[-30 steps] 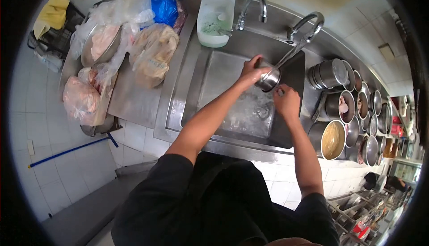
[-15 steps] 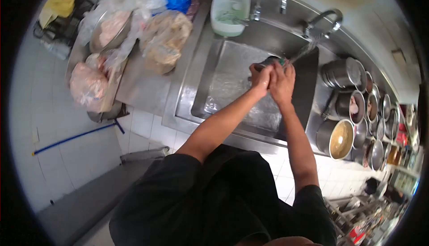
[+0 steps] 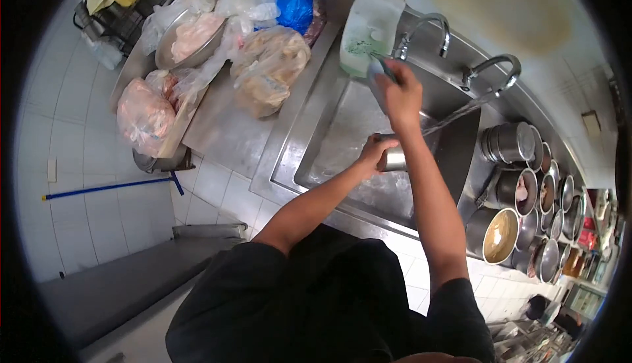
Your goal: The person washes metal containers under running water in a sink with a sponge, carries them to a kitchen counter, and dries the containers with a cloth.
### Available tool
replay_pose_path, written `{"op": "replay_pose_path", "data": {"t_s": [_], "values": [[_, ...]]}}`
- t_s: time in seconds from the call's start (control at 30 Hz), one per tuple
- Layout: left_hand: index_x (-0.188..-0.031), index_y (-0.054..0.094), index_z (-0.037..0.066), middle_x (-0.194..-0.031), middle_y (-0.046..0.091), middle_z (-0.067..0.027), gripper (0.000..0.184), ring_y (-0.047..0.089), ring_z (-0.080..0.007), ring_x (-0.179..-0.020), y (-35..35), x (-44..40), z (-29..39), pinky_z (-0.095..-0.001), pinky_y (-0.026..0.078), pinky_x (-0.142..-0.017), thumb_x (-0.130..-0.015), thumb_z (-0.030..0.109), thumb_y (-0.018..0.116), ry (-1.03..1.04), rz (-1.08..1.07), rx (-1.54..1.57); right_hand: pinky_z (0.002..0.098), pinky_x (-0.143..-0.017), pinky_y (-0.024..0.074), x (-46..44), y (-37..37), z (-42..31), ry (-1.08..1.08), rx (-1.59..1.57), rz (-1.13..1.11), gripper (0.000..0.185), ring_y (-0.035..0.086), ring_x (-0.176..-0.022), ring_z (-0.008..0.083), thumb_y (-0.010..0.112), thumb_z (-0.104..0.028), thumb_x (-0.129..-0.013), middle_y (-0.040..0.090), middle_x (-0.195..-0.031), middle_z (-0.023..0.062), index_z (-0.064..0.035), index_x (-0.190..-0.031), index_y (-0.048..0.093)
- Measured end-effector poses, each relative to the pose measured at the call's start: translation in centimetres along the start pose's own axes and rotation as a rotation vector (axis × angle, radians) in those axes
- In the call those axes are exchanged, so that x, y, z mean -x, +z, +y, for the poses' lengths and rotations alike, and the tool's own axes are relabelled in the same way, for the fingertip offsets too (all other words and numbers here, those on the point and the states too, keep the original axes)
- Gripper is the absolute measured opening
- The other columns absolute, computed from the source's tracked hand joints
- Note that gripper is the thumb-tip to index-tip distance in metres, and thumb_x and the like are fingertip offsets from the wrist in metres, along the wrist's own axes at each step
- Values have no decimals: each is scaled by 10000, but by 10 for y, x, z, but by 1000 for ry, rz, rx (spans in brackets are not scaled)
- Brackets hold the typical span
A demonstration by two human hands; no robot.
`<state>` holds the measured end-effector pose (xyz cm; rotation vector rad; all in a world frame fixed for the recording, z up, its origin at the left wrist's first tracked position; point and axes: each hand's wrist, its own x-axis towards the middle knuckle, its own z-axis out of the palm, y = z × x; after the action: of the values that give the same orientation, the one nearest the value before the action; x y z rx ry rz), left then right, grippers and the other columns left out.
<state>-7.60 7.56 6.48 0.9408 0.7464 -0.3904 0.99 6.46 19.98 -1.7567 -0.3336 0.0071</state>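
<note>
My left hand (image 3: 374, 153) is closed around a shiny metal cup (image 3: 394, 161), held low over the sink basin (image 3: 359, 109); my right forearm hides part of the cup. Higher up, my right hand (image 3: 403, 96) is at the near end of a pale green plastic container (image 3: 372, 24) holding greenish liquid. Its fingers are bent around a blurred grey, dark-edged object (image 3: 378, 80) whose kind I cannot make out. Water (image 3: 461, 109) streams from the right-hand faucet (image 3: 507, 66) into the basin, passing beyond my right wrist.
A second faucet (image 3: 434, 24) stands beside the green container. Bagged pale meat (image 3: 146, 114), a metal bowl (image 3: 197, 47) and a blue bag (image 3: 294, 4) lie on the left. Several metal pots line the right side, including one with yellowish contents (image 3: 500, 236).
My hands, together near the water stream before, have separated. The right has moved up to the green container with a grey object; the left has lowered with the metal cup. The view has shifted slightly.
</note>
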Motion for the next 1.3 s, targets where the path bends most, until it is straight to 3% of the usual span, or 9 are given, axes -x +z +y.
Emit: {"op": "replay_pose_path", "data": {"t_s": [0.13, 0.23, 0.4, 0.47, 0.57, 0.63, 0.87, 1.13, 1.3], "values": [[-1109, 471, 181, -1161, 449, -66, 575, 463, -286, -1041, -2, -5, -24, -486, 437, -765, -663, 469, 693, -116, -198, 209, 293, -840, 440, -64, 23, -14, 188, -635, 48, 371, 575, -945, 210, 601, -148, -842, 625, -1035, 104, 5, -1177, 560], [-1136, 466, 161, -1110, 495, -89, 569, 496, -275, -1003, 0, 0, -30, -500, 437, -776, -717, 516, 614, -158, -163, 262, 313, -893, 423, -62, 13, -19, 212, -660, 116, 426, 572, -988, 235, 598, -205, -861, 618, -1068, 125, 3, -1225, 525], [-1198, 444, 142, -1219, 478, -120, 544, 479, -307, -1084, -17, 11, -20, -523, 415, -836, -788, 483, 552, -124, -319, 472, 340, -910, 428, 2, -59, 46, 32, 179, 14, 555, 568, -1086, 300, 673, -297, -792, 596, -1146, 212, 69, -1186, 538], [-1202, 446, 130, -1233, 475, -119, 524, 468, -308, -1111, -13, 15, -11, -544, 398, -874, -808, 467, 524, -85, -390, 555, 371, -837, 472, 34, -86, 55, -67, 709, -100, 487, 618, -979, 339, 689, -301, -763, 630, -994, 263, 56, -1083, 605], [-1216, 443, 122, -1249, 468, -121, 512, 447, -310, -1153, -3, 7, -7, -566, 357, -941, -823, 446, 502, -38, -503, 629, 400, -771, 489, 57, -105, 42, 371, 602, -457, 364, 636, -871, 369, 694, -287, -742, 643, -880, 255, 5, -957, 664], [-1257, 416, 117, -1275, 446, -129, 530, 415, -321, -1199, 4, -9, -11, -574, 297, -1012, -828, 417, 500, -9, -575, 633, 423, -712, 491, 63, -114, 58, 179, 618, -397, 277, 634, -778, 382, 679, -255, -731, 643, -796, 224, -12, -862, 666], [-1254, 475, 86, -1243, 499, -95, 436, 460, -253, -1156, -13, -18, -11, -483, 378, -956, -864, 272, 537, 83, -116, 11, 434, -719, 431, 82, -123, 80, -289, 966, -304, 71, 588, -810, 324, 635, -114, -711, 631, -748, 139, -49, -731, 612], [-1090, 592, 67, -1057, 611, -41, 307, 523, -184, -1041, -63, -4, -16, -364, 422, -876, -844, 250, 614, 150, -5, -297, 432, -734, 407, 79, -125, 68, -307, 952, -289, 98, 564, -836, 320, 651, -107, -700, 617, -794, 134, -44, -703, 576], [-963, 630, 68, -827, 600, 2, 236, 542, -112, -763, -76, 5, -13, -288, 444, -654, -806, 242, 657, 215, 9, -277, 448, -726, 416, 81, -121, 60, -314, 941, -295, 91, 563, -824, 338, 648, -83, -698, 610, -777, 151, -32, -697, 573]]}}
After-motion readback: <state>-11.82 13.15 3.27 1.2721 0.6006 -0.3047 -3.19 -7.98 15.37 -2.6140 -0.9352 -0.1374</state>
